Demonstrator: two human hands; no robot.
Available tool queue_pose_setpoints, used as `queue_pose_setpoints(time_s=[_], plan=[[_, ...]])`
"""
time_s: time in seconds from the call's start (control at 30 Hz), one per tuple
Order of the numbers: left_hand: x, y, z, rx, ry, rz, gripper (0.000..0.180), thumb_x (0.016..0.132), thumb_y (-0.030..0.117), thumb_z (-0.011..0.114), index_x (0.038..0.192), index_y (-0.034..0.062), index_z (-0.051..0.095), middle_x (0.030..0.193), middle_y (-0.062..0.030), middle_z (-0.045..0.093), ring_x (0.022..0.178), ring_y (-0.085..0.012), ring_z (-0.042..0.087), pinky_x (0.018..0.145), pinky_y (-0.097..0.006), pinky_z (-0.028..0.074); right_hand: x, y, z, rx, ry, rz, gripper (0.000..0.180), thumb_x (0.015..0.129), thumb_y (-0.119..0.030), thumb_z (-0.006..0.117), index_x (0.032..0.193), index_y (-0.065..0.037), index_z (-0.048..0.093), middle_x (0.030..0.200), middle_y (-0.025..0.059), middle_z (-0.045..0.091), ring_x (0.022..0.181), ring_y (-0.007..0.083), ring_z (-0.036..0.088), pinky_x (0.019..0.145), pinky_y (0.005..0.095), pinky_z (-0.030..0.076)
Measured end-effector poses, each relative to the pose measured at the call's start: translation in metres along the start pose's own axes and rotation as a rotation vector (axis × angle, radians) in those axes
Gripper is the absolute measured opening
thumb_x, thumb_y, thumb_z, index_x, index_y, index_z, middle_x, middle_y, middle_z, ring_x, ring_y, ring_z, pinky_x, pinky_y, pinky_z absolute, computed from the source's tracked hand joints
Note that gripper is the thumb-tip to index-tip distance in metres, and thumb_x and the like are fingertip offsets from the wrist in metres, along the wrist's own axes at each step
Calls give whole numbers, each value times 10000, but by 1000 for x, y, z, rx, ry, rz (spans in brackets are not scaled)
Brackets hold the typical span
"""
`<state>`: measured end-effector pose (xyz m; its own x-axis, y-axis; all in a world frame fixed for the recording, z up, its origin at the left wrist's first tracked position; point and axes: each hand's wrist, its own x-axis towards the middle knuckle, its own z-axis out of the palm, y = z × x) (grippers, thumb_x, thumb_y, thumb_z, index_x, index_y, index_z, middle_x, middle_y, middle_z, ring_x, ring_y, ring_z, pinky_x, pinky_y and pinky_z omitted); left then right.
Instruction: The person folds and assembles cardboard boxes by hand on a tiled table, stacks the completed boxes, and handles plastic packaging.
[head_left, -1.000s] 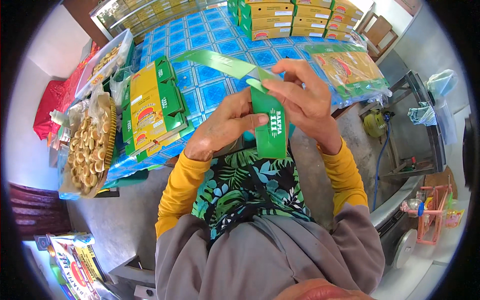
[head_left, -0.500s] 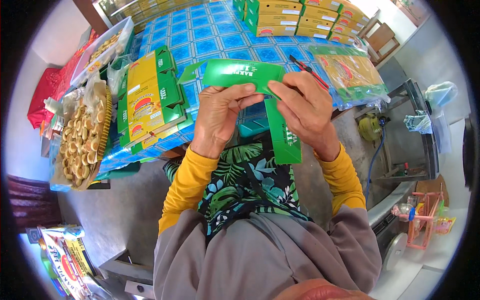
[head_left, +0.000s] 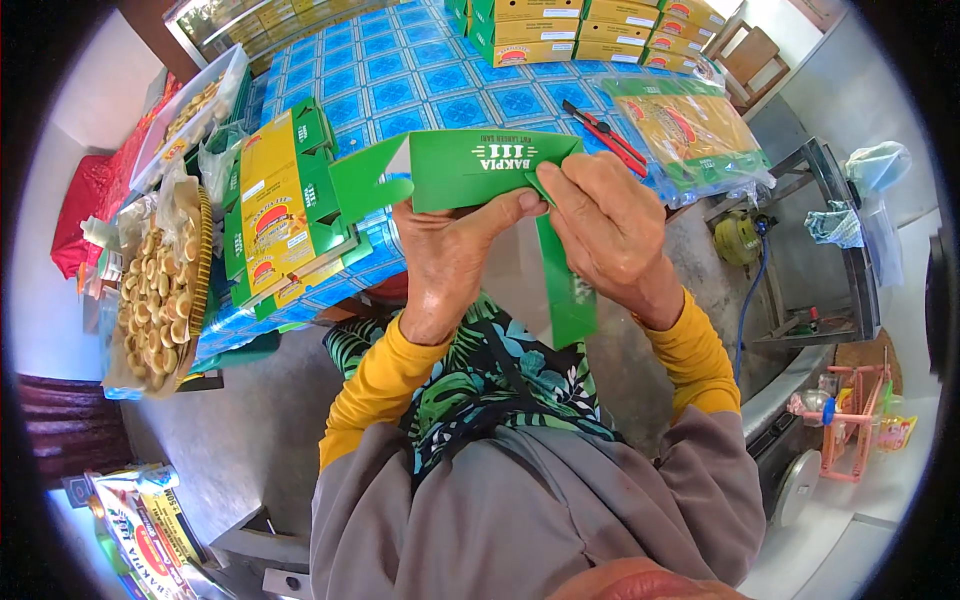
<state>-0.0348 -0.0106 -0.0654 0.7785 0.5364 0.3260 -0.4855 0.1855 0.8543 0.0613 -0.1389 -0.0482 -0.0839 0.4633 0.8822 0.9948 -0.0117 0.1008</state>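
A green cardboard box (head_left: 470, 172), partly folded, is held up in front of me above the table's near edge. My left hand (head_left: 445, 250) grips its lower edge, thumb on the near side, other fingers hidden behind the card. At the box's right corner, my right hand (head_left: 610, 220) pinches a small green flap between thumb and fingers. A long green side panel hangs down below that hand. Left of the box lies a stack of flat yellow-and-green box blanks (head_left: 275, 215) on the table.
A blue patterned cloth (head_left: 400, 75) covers the table. Round pastries fill a woven tray (head_left: 200, 290) at left, with a white plastic bin (head_left: 225, 85) behind. A red cutter (head_left: 610, 135), plastic-wrapped blanks (head_left: 690, 130) and stacked boxes (head_left: 610, 30) lie to the right and back.
The box's left flap has swung lower and opened wider. My left hand has shifted along the lower edge, its thumb reaching toward the right corner. My right hand keeps its pinch there.
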Motion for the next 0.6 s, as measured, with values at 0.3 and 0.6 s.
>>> queue_pose_setpoints(time_s=[0.3,0.6], plan=[[-5,-3,1,-53,-20,-6,185,802,-79,675,981,-32,679,919,-101,707,800,-149,663,760,-287,557,1,-1,-2,-17,-31,23,365,627,65,682,982,99,609,850,131,537,692,266,564,545,348,460],[0,-4,0,-29,18,30,200,902,-23,592,1100,-46,580,1008,-110,666,872,-156,640,742,-288,545,-2,2,1,92,-40,12,378,667,60,693,1039,75,630,900,146,592,712,296,587,575,350,485]])
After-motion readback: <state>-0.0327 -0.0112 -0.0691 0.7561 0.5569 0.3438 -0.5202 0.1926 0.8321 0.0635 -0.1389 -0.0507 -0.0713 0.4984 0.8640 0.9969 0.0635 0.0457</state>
